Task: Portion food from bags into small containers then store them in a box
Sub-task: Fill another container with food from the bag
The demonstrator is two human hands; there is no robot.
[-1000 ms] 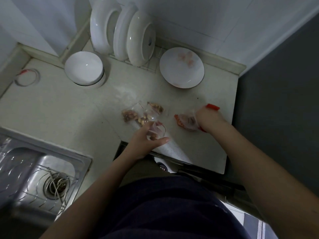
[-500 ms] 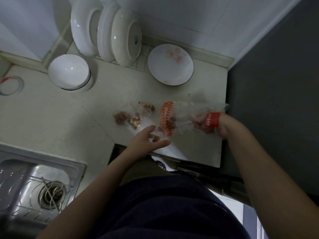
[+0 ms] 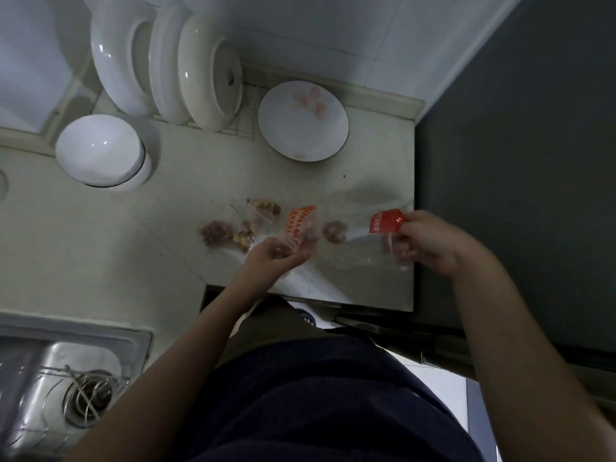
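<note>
Food bag (image 3: 333, 232) hangs stretched between my left hand (image 3: 276, 258) and right hand (image 3: 423, 241), both pinching its ends; portioning looks barely begun, though blur hides detail.

The picture is dim and grey-blue, with low contrast and fine grain. Soft light comes from above: small white glints sit on the 3 upright plates (image 3: 200, 75) and on the upturned bowl (image 3: 100, 148), whose shadow falls to its right on the countertop (image 3: 83, 245). The steel sink (image 3: 50, 378) shows dull streaks of glare. The dark panel (image 3: 516, 161) on the right holds no detail. The left hand (image 3: 276, 258), the right hand (image 3: 430, 241) and the clear bag (image 3: 350, 235) between them are softened by blur. Straight wall and counter lines bow near the edges.
</note>
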